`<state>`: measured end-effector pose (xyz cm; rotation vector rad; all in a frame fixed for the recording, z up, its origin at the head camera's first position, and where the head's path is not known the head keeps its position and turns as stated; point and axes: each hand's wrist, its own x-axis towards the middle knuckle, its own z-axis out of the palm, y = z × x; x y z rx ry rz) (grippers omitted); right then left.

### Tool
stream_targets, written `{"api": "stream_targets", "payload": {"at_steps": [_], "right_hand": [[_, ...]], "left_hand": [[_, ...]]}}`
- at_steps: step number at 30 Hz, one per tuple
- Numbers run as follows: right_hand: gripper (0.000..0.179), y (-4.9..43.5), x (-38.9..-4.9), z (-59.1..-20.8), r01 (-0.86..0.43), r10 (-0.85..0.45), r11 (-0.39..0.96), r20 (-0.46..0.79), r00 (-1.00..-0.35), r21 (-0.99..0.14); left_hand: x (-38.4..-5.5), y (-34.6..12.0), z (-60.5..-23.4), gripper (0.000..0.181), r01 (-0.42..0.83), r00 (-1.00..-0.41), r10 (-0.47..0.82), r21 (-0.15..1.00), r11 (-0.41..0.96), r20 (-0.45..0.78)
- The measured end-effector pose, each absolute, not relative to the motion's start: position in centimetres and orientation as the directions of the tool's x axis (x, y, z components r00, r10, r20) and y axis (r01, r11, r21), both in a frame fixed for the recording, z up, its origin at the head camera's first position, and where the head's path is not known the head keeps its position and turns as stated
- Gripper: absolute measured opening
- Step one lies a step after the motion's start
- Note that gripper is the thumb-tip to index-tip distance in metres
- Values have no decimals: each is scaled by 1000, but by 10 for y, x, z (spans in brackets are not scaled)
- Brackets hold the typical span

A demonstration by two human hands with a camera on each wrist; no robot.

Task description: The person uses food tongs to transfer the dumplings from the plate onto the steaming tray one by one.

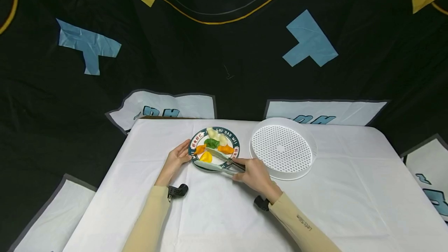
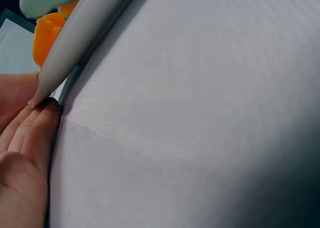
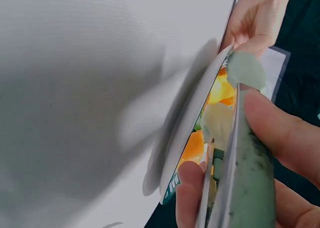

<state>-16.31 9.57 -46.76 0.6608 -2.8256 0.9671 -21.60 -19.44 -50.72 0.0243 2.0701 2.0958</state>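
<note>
A round plate (image 1: 235,141) with a dark green patterned rim holds dumpling-shaped pieces: yellow (image 1: 205,157), orange (image 1: 225,149), green (image 1: 211,143) and pale ones (image 1: 223,140). My left hand (image 1: 177,158) pinches its left edge, thumb on the rim and fingers beneath, as the left wrist view shows. In my right hand (image 1: 257,174) is a pair of tongs (image 3: 250,178) with pale green tips. Over the front of the plate the tongs stand spread, one tip on each side of the yellow piece; whether they touch it I cannot tell.
To the right of the plate lies a round white tray (image 1: 311,139) with a perforated base and raised wall. Both stand on a white-covered table (image 1: 217,217), near its far edge. Behind it hangs a black cloth (image 1: 224,57) with blue tape pieces.
</note>
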Motion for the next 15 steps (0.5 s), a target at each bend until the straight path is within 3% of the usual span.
{"api": "stream_targets", "payload": {"at_steps": [15], "right_hand": [[51,113,-164,-448,-423,-341,678,252,-906,-601]], "left_hand": [[-217,-195,-511,69,-116,-984,133,993,24,-118]]}}
